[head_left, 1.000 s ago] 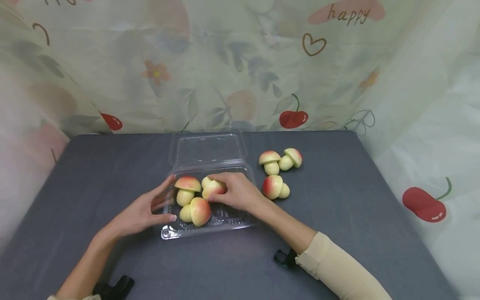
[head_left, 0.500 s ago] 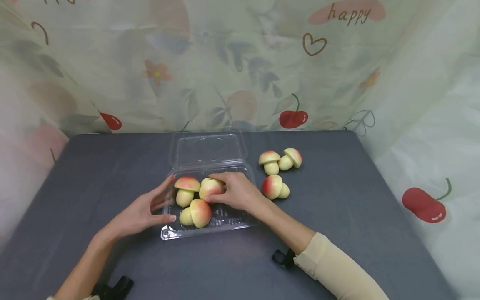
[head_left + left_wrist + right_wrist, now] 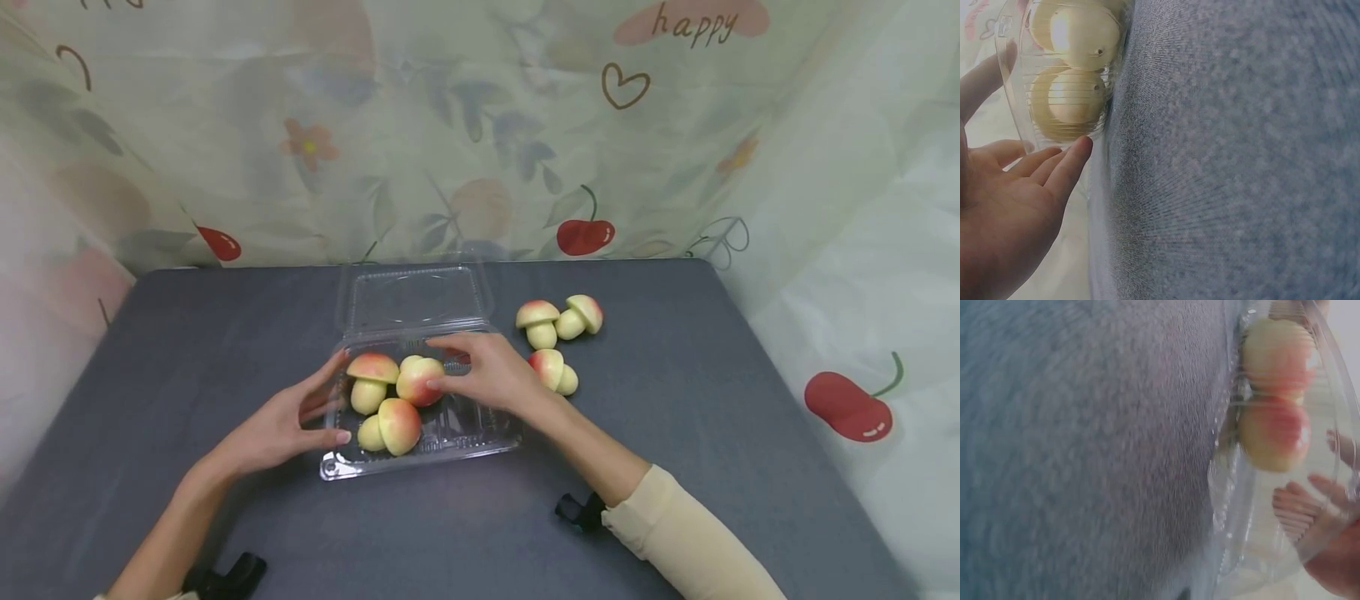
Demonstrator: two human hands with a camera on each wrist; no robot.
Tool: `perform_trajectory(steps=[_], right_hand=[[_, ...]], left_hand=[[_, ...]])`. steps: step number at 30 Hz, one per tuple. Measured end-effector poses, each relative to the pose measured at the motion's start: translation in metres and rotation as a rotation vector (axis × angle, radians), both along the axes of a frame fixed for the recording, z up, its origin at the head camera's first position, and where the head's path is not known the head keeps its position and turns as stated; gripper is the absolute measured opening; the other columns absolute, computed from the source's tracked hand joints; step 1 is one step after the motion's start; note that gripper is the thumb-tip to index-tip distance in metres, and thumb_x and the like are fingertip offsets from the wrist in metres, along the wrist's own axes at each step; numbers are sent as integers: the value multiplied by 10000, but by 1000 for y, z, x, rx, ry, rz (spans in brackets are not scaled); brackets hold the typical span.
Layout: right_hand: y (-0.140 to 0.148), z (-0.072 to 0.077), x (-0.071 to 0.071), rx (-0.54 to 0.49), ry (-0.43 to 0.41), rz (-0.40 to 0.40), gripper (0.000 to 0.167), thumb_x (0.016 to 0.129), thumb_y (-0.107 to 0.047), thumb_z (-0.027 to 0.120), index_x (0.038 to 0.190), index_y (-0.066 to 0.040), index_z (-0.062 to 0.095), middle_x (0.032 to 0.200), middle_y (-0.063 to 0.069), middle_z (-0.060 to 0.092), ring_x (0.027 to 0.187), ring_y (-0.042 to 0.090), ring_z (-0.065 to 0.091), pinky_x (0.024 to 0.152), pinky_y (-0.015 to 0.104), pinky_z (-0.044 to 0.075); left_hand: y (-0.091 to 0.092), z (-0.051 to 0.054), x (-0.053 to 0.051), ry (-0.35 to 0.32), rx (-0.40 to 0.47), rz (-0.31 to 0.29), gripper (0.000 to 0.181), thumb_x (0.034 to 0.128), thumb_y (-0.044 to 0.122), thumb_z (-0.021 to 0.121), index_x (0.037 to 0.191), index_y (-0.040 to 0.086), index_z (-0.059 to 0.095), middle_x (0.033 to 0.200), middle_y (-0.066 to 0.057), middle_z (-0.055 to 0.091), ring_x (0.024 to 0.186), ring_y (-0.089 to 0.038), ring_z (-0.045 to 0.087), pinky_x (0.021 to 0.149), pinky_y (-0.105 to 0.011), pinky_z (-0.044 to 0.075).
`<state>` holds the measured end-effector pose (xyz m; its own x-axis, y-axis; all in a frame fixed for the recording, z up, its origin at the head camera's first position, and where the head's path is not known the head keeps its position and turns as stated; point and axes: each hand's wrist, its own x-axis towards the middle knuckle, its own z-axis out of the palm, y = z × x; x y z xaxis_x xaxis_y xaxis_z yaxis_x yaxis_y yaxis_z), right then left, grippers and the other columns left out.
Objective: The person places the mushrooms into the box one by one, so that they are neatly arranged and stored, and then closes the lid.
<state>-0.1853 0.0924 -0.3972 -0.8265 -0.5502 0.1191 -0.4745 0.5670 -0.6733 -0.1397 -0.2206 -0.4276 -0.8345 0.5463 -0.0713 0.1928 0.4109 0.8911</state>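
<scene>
A clear plastic clamshell box point(image 3: 450, 456) lies with its lid folded back. In its left half sit a mushroom with its cap up point(image 3: 372, 367), a mushroom on its side in front point(image 3: 400, 427), and another mushroom point(image 3: 420, 381) beside my right hand. All are pale yellow with reddish caps. My right hand point(image 3: 495, 371) is over the box with thumb and fingers spread, the thumb tip close to that mushroom; contact is unclear. At the box's left wall, my left hand point(image 3: 277, 425) has its fingers extended, and the left wrist view shows fingertips point(image 3: 1082, 147) against the plastic.
To the right of the box, three more mushrooms lie grouped on the dark grey table point(image 3: 675, 433): one upright point(image 3: 537, 321), one tilted point(image 3: 580, 317), one on its side point(image 3: 555, 371), partly behind my right hand. A printed curtain point(image 3: 420, 125) hangs behind the table.
My right hand has let go of the mushroom and drawn slightly right, its fingers spreading. That mushroom has settled a little to the left in the box. My left hand has stayed put.
</scene>
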Motion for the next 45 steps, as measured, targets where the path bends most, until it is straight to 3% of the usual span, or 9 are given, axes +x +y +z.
perform_trajectory(steps=[7, 12, 22, 30, 35, 42, 45], right_hand=[[16, 2, 0, -98, -3, 76, 524, 860, -228, 802, 1344, -116, 637, 1312, 41, 650, 1140, 246, 652, 962, 335, 531], [26, 2, 0, -166, 11, 121, 518, 856, -137, 798, 1346, -105, 632, 1322, 56, 644, 1191, 198, 622, 968, 327, 528], [44, 3, -4, -275, 50, 155, 473, 863, -56, 774, 1317, -59, 643, 1297, 103, 652, 1181, 253, 627, 955, 361, 538], [58, 2, -3, -285, 98, 153, 473, 837, 2, 780, 1291, -36, 654, 1265, 110, 669, 1154, 246, 640, 926, 362, 554], [71, 1, -2, -258, 122, 121, 437, 851, -41, 779, 1273, -49, 667, 1246, 73, 680, 1087, 280, 666, 850, 409, 581], [86, 1, -1, -260, 177, 71, 424, 822, -31, 804, 1230, -23, 685, 1232, 41, 684, 1118, 221, 626, 868, 435, 561], [93, 2, -1, -257, 177, 65, 423, 818, -20, 806, 1225, -24, 689, 1218, 40, 690, 1099, 223, 628, 878, 452, 553]], left_hand=[[1, 4, -1, -25, -6, -1, 999, 900, 202, 758, 1610, 154, 56, 1657, -140, 81, 1374, -417, 404, 1035, -480, 440], [2, 5, -1, -37, -12, 1, 1004, 898, 194, 760, 1609, 147, 53, 1656, -148, 75, 1376, -428, 395, 1032, -482, 445], [1, 6, -1, -36, -6, 4, 1004, 897, 190, 761, 1610, 159, 56, 1656, -144, 79, 1378, -420, 396, 1037, -488, 433], [1, 3, -1, -38, 9, 4, 1006, 895, 190, 763, 1610, 171, 56, 1657, -141, 76, 1378, -432, 389, 1009, -454, 475], [0, -1, 0, -23, 15, -4, 1002, 898, 188, 760, 1610, 166, 56, 1656, -147, 83, 1375, -435, 393, 1018, -462, 462], [-2, -1, -1, -11, 13, -5, 1009, 889, 188, 768, 1611, 162, 64, 1656, -133, 92, 1368, -422, 406, 1012, -307, 481], [-1, 0, -2, -5, 8, -12, 1008, 892, 190, 766, 1611, 155, 60, 1655, -139, 92, 1365, -427, 408, 1003, -291, 485]])
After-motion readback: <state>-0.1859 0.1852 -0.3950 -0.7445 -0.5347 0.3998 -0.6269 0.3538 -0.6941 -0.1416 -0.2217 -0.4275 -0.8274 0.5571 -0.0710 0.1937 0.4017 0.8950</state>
